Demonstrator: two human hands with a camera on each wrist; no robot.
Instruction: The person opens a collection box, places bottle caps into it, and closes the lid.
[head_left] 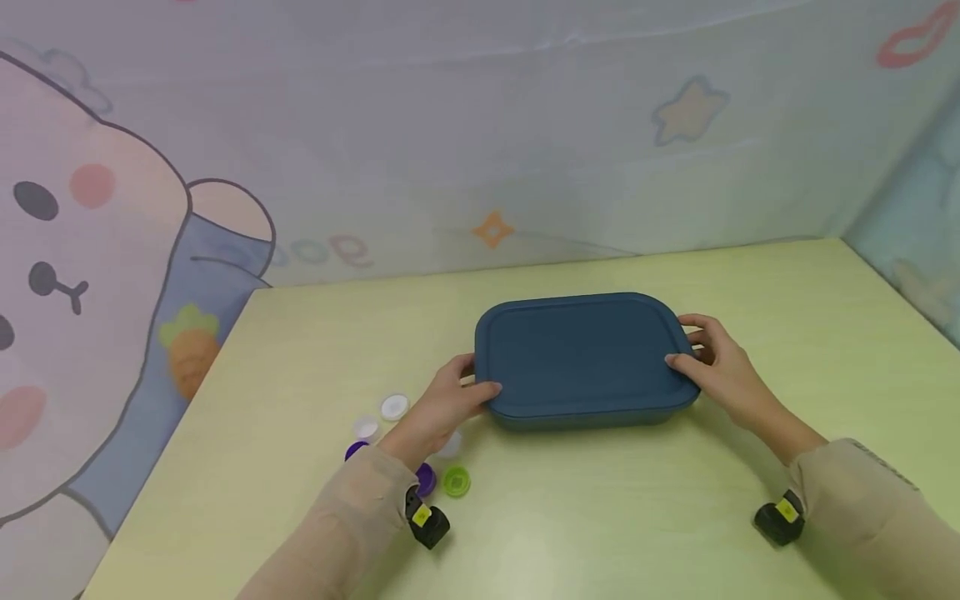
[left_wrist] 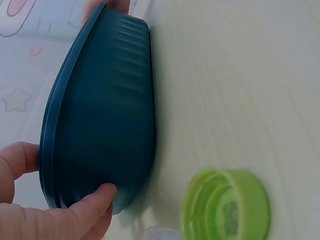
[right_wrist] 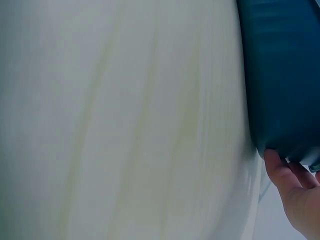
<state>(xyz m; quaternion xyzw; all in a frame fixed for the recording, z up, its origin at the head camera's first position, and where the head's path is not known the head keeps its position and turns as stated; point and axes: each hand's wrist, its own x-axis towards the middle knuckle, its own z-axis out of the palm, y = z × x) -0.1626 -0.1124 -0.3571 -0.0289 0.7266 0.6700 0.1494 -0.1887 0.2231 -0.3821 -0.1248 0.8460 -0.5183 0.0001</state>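
Observation:
A dark blue rectangular storage box (head_left: 585,354) with a matching lid stands between both hands. My left hand (head_left: 442,404) grips its left end, the thumb over the lid's rim and the fingers on the side. At the other end my right hand (head_left: 720,371) holds the box in the same way. In the left wrist view the box wall (left_wrist: 105,110) tapers toward its base, with fingertips pressed on the side. The right wrist view shows fingers (right_wrist: 280,172) under the lower part of the box end (right_wrist: 285,75). Whether the base touches the table is unclear.
Several bottle caps lie around my left wrist: a green cap (head_left: 456,481), a purple cap (head_left: 425,480), a white cap (head_left: 394,407) and others partly hidden by the arm. A cartoon-printed cloth (head_left: 420,142) hangs behind the pale yellow-green table (head_left: 600,517).

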